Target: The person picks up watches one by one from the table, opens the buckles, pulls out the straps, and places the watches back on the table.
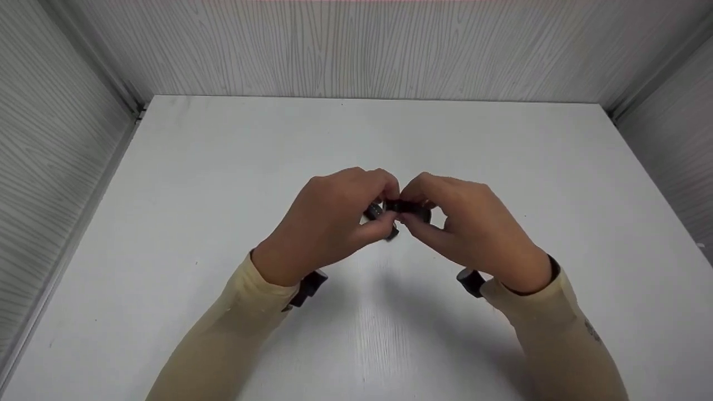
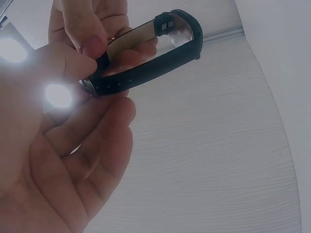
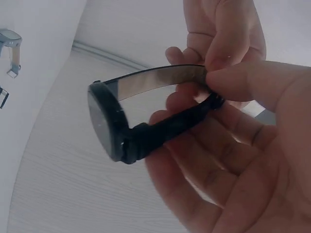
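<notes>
A wristwatch [image 3: 109,124] with a dark strap is held up between both hands, over the middle of the table. Its strap [image 2: 150,73] bends into a loop, black outside with a tan lining, and small holes show along it. My left hand [image 1: 340,217] pinches the strap near its ends with thumb and fingers. From the other side, my right hand [image 1: 473,217] also pinches it there, thumb on top and fingers spread below. Where the strap ends meet, a buckle [image 2: 88,87] is partly covered by fingertips. In the right wrist view the round case hangs away from both hands.
The white tabletop [image 1: 250,139] extends around the hands, with grey wood-grain panels [image 1: 334,50] behind and at both sides. Another watch [image 3: 10,36] with a light strap shows at the left edge of the right wrist view. Each wrist carries a small dark camera [image 1: 470,281].
</notes>
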Available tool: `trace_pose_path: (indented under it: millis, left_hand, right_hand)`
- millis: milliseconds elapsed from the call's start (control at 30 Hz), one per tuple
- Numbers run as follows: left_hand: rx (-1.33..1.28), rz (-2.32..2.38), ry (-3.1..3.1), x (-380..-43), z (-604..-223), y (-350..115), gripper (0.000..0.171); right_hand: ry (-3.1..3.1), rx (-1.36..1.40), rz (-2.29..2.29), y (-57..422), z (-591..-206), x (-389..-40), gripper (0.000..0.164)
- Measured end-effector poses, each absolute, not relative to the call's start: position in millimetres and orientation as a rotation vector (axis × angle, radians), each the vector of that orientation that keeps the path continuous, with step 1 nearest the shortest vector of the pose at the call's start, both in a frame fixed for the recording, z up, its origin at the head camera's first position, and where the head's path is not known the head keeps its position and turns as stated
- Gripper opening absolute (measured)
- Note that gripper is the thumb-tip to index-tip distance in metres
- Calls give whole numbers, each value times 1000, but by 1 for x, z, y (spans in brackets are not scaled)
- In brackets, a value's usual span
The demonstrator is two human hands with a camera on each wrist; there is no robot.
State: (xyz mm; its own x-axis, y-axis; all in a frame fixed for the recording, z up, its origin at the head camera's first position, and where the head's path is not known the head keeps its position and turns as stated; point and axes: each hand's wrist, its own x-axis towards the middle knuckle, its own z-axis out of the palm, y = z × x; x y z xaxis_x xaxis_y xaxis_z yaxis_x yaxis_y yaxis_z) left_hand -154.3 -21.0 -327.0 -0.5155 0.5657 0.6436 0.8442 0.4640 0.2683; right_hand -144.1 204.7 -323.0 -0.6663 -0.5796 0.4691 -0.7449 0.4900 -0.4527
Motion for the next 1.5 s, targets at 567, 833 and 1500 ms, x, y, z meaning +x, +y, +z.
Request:
trace_pose_path:
  millis: [567,833,1500]
  left_hand:
    - [-1149,-890,-2314,-162,-331,-22,11]
    - [-1106,-1230,-2408,-166,-336,-18,9]
    - [-1024,-769,-2349,-162,-335,-17,11]
  right_hand:
    - [-2478,1193,1138,204,-327,-155,7]
    - [-2492,1186,1386,207,-333,-165,8]
    - [-2438,1112,993,206,-339,-166,13]
